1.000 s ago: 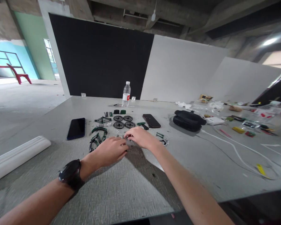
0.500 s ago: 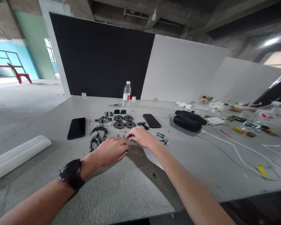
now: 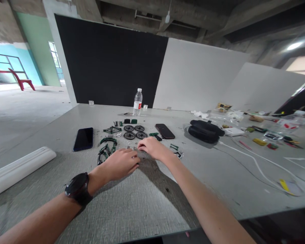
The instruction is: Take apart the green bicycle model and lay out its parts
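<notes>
My left hand (image 3: 122,162), with a black watch (image 3: 77,188) on its wrist, is low over the table with its fingers curled. Whatever it holds is hidden behind the fingers. My right hand (image 3: 153,148) bends its fingers together just beyond, beside tiny loose parts (image 3: 128,142); I cannot make out what is between them. Four-spoked-looking detail is too small to read on the black toy wheels (image 3: 129,135) lying past the hands. Dark green curved parts (image 3: 108,140) and a small bicycle-like frame (image 3: 104,152) lie left of my left hand.
A dark phone (image 3: 83,139) lies at left, another phone (image 3: 165,131) right of the wheels. A water bottle (image 3: 137,103) stands at the back. On the right are a black case (image 3: 204,131), white cables (image 3: 254,159) and clutter. A white bar (image 3: 22,171) lies at far left.
Hardly anything differs. Both hands stay in nearly the same place with their fingers bent, and the parts on the table lie as before.
</notes>
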{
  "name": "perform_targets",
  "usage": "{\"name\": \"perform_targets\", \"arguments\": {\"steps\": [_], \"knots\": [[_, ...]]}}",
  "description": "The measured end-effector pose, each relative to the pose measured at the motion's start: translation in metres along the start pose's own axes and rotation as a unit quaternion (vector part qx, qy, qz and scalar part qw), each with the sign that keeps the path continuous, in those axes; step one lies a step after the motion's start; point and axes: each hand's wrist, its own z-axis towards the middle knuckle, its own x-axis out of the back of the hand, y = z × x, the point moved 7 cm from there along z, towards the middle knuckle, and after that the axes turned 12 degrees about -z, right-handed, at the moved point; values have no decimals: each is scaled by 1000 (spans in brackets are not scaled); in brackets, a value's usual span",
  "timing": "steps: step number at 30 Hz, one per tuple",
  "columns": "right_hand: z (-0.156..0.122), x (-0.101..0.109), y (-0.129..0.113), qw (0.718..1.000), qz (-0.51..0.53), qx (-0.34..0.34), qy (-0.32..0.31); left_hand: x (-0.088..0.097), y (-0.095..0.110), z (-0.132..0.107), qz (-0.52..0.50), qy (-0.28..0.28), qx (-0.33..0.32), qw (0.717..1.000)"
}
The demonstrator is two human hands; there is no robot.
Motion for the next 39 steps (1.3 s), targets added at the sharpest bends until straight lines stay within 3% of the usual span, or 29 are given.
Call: {"name": "perform_targets", "arguments": {"steps": [20, 30, 33, 36, 39], "knots": [[1, -3, -4, 1000, -23, -1, -12, 1, 1, 0, 9, -4, 4, 1000], [-10, 22, 13, 997, 18, -39, 63, -1, 0, -1, 9, 10, -7, 1000], [-17, 37, 26, 994, -4, -63, 84, -1, 0, -1, 8, 13, -7, 1000], [-30, 57, 54, 983, -51, -117, 131, -1, 1, 0, 11, 13, -8, 1000], [-42, 59, 88, 975, -89, -180, 98, -1, 2, 0, 16, 11, -10, 1000]]}}
